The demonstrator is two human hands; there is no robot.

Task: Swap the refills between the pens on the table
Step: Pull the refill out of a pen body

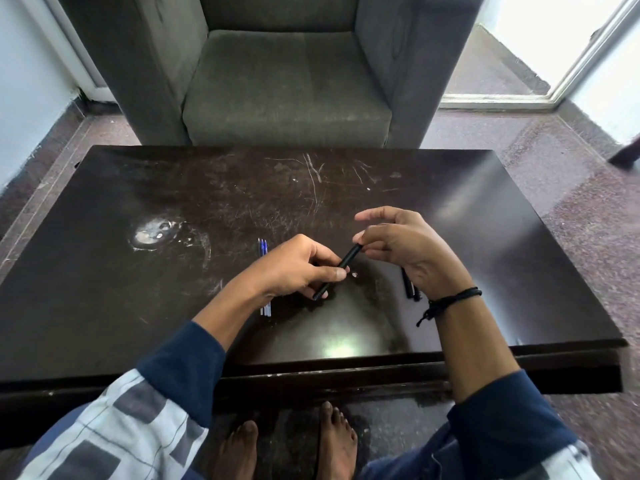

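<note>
1. Your left hand grips the lower half of the slim matte black pen barrel, fingers curled round it, holding it slanted above the dark, scratched wooden table.
2. Your right hand pinches the barrel's upper end at the fingertips, with the other fingers loosely arched above (whether a cap or tip sits there cannot be told).
3. The step in hand looks like opening or closing this pen. The next move calls for a steady twist or pull along the barrel's axis while your left hand holds firm.
4. The thin blue-and-clear refills lie on the table just left of the barrel, partly hidden under your left wrist. The loose black pen parts lie to the barrel's right, beneath your right wrist.
</note>
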